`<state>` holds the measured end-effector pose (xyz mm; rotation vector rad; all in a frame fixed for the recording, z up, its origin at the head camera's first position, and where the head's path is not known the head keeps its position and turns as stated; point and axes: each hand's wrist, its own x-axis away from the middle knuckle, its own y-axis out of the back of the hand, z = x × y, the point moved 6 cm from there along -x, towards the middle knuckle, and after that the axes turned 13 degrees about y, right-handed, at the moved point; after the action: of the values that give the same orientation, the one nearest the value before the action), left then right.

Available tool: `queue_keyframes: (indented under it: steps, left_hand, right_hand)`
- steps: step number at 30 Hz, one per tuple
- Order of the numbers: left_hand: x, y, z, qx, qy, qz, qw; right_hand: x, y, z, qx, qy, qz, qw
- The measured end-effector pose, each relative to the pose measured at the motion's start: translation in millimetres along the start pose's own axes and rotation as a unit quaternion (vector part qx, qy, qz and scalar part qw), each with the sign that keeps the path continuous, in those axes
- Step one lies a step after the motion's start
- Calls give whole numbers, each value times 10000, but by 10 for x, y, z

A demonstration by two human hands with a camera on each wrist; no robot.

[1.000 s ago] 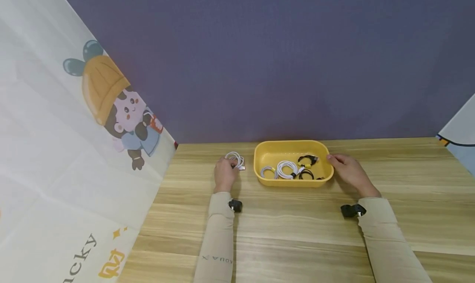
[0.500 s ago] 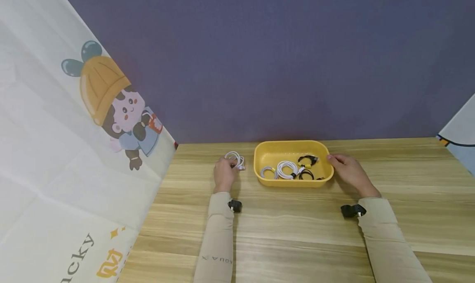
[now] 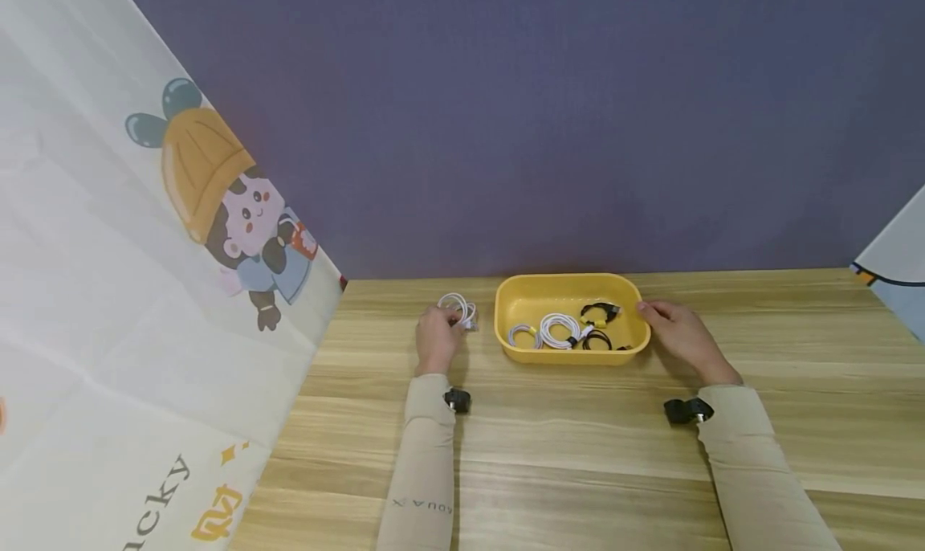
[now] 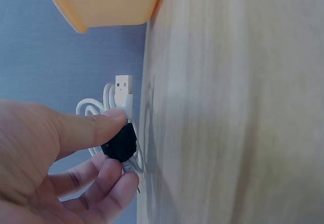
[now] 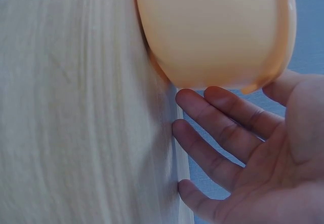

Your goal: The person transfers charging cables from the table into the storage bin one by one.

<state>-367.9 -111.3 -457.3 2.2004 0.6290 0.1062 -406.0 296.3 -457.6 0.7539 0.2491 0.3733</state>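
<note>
My left hand (image 3: pixel 438 338) pinches a coiled white USB cable (image 4: pixel 124 100) between thumb and fingers, low over the tabletop. A black strap (image 4: pixel 121 144) binds the coil, and the metal plug points up in the left wrist view. To its right stands a yellow plastic basket (image 3: pixel 564 357). At the basket's right end, my right hand (image 3: pixel 678 334) has its thumb over the rim and fingertips against the outer wall; the lower fingers are spread. Inside the basket lie a coiled white cable (image 3: pixel 560 331), a thin grey-white coil (image 3: pixel 511 336) and black cables (image 3: pixel 609 311).
The wood-grain table (image 3: pixel 556 455) runs back to a dark blue-purple partition (image 3: pixel 549 117). A white printed sheet (image 3: pixel 87 294) with a cartoon figure borders the left side. Black wrist cameras (image 3: pixel 458 400) sit at both sleeve cuffs.
Both hands and the basket stay in nearly the same place. The white cable's plug has turned very slightly in the left fingers.
</note>
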Motion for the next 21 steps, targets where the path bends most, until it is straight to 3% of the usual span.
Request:
queue_keyframes:
  steps: [21]
  left_hand:
    - [-5, 47, -32, 46, 70, 105, 9999]
  right_hand:
    - [8, 16, 48, -23, -46, -78, 10000]
